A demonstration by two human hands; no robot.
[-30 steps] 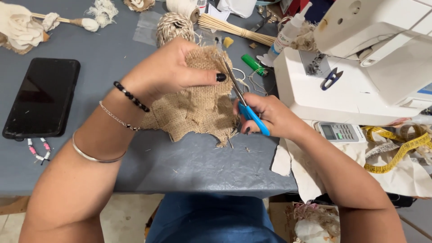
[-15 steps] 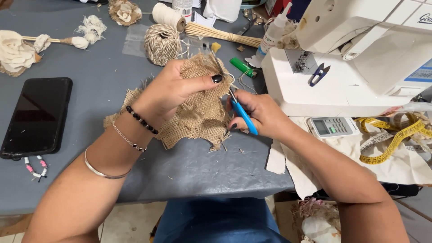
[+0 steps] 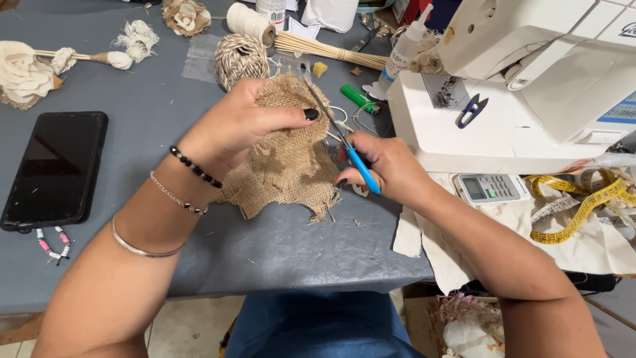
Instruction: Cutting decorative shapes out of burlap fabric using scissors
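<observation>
My left hand (image 3: 242, 126) pinches the upper part of a ragged piece of tan burlap (image 3: 288, 166) and lifts it off the grey table (image 3: 265, 245). My right hand (image 3: 387, 166) grips blue-handled scissors (image 3: 344, 142), whose thin blades run up along the burlap's right edge beside my left thumb. The burlap's lower part rests on the table, with loose fibres scattered near it.
A white sewing machine (image 3: 530, 73) fills the right side, with a small calculator (image 3: 490, 187) and yellow tape measure (image 3: 583, 205) before it. A black phone (image 3: 56, 166) lies at left. A twine ball (image 3: 240, 58), wooden sticks (image 3: 331, 50) and fabric flowers (image 3: 20, 69) sit at the back.
The view has drifted, so everything sits a little lower in the picture. Both hands keep their hold; the scissors stay along the burlap's edge.
</observation>
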